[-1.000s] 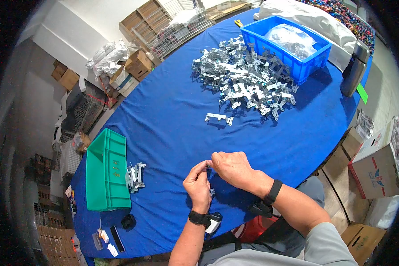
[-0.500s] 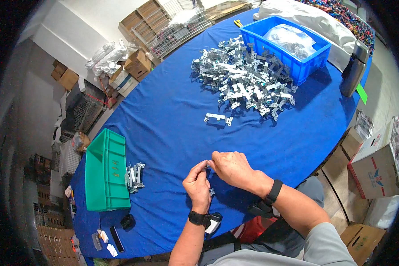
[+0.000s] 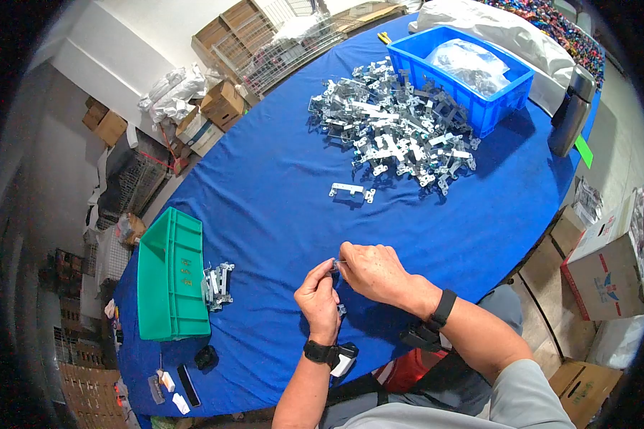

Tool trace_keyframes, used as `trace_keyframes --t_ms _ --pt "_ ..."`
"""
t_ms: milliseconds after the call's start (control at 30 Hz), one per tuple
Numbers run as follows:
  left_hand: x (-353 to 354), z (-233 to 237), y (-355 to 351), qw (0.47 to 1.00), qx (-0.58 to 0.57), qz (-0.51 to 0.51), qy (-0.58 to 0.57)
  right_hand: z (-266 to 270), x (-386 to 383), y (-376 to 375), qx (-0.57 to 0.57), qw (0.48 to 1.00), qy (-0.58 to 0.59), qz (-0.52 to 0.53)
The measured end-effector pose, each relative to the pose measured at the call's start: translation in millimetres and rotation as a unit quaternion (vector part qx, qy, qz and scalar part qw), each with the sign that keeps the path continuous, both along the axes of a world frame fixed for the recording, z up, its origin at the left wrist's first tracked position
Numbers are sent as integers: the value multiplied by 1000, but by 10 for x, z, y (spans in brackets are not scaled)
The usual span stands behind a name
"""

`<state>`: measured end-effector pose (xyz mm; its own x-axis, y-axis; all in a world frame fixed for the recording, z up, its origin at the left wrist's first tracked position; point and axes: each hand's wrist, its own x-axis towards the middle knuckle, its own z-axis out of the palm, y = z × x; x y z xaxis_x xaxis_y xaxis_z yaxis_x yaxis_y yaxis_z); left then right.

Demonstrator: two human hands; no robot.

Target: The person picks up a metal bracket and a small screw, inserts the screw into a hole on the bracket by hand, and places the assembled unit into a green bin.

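Observation:
My left hand (image 3: 319, 300) is closed on a metal bracket (image 3: 341, 309), of which only small ends show at the fingertips and beside the palm. Against its fingertips, my right hand (image 3: 379, 272) is pinched on something thin, too small to make out. Ahead of both hands, a single metal bracket (image 3: 350, 191) lies on the blue cloth. Beyond it is a large heap of similar brackets (image 3: 401, 129). To the left, a small group of brackets (image 3: 218, 286) lies beside a green bin (image 3: 186, 282).
A blue crate (image 3: 504, 107) with a plastic bag stands behind the heap, near a dark bottle (image 3: 574, 114). A phone (image 3: 189, 386) and small items lie at the near left of the blue-covered table (image 3: 265, 214). Cardboard boxes stand on the floor at the right.
My right hand has shifted very slightly left, and a thin piece now shows between the two hands' fingertips. The rest looks the same.

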<state>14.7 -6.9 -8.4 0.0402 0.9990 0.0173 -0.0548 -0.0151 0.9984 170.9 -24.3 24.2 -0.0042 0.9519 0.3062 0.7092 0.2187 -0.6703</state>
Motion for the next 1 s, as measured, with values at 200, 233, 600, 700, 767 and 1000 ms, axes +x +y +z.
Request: trace_keyframes --t_ms 200,233,600,700,767,1000 --pt "-1 -14 6 1000 2 -3 -6 -13 17 14 -31 999 -28 18" --pt "-2 -14 6 1000 3 -3 -6 -26 12 18 -30 999 -28 18" --pt "-9 -15 11 1000 -3 -3 -14 -8 13 14 -24 1000 -3 14" --pt "-20 -18 10 1000 -6 -5 -7 -28 -2 11 12 1000 27 4" --pt "-14 -4 9 1000 -5 -3 -7 10 19 1 -12 1000 8 9" --pt "-32 -30 16 1000 -2 -9 0 -35 27 37 -3 1000 5 15"
